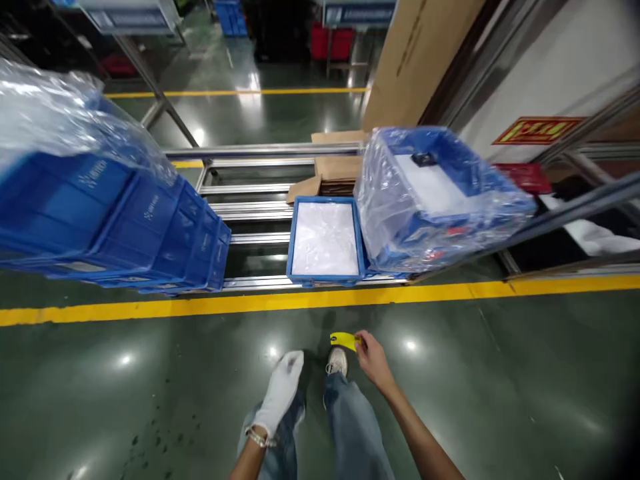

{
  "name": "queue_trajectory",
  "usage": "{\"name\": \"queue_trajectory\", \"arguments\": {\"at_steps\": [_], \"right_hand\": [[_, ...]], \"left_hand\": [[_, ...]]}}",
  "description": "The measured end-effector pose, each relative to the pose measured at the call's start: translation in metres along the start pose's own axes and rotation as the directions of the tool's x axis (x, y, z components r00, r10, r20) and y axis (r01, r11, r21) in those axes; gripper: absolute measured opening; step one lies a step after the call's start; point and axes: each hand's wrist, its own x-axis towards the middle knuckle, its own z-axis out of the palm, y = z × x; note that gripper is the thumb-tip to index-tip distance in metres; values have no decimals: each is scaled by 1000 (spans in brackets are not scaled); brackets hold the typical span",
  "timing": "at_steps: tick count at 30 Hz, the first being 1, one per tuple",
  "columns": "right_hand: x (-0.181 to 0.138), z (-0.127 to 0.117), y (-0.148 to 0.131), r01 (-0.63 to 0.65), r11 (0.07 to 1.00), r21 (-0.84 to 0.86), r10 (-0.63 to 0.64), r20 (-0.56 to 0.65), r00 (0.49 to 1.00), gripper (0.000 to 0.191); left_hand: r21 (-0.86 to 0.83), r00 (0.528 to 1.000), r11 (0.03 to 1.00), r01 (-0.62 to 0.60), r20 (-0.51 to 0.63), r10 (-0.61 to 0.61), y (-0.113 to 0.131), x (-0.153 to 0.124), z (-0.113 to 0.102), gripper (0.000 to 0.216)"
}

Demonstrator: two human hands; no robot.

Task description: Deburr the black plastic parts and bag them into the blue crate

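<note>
My right hand, bare, pinches one end of a yellow strip, which bears a small dark mark near its far end. The strip is slightly curved and sits above my shoe in the head view. To the left, my left hand wears a white glove and has its fingers curled together; whatever they may hold is hidden. Ahead of both hands is a blue bin with a white sheet lying across its inside. Neither hand touches the bin.
Blue crates are stacked on the left, with clear plastic over them. A plastic-wrapped blue crate stands right of the bin, holding a black item. Metal rails run beneath. A yellow floor line crosses in front.
</note>
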Motion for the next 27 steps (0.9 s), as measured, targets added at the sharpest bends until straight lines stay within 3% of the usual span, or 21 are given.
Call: {"name": "queue_trajectory", "arguments": {"at_steps": [3, 6, 9, 12, 15, 19, 24, 27], "right_hand": [[79, 43, 65, 43, 999, -7, -43, 25, 999, 20], [131, 79, 127, 81, 996, 41, -82, 17, 997, 23], [160, 105, 173, 104, 987, 120, -106, 5, 994, 33], [178, 128, 201, 170, 966, 197, -163, -52, 985, 45], [194, 151, 217, 242, 928, 284, -194, -188, 963, 40], [208, 174, 228, 361, 895, 261, -290, -272, 917, 28], [212, 184, 227, 411, 875, 254, -335, -294, 895, 19], [214, 184, 220, 416, 876, 245, -330, -324, 887, 20]], "left_hand": [[-73, 998, 997, -39, -46, 36, -25, 105, 38, 43], [-169, 990, 979, -111, -105, 94, -61, 192, 79, 39], [-294, 978, 941, -170, -166, 125, -95, 259, 114, 38], [-404, 967, 887, -224, -207, 151, -122, 309, 134, 40], [-391, 931, 850, -353, -234, 279, -138, 339, 137, 42], [-295, 833, 779, -554, -212, 512, -139, 353, 132, 45], [-71, 759, 770, -634, -248, 602, -125, 357, 127, 18], [7, 723, 746, -666, -244, 647, -119, 361, 127, 16]]}}
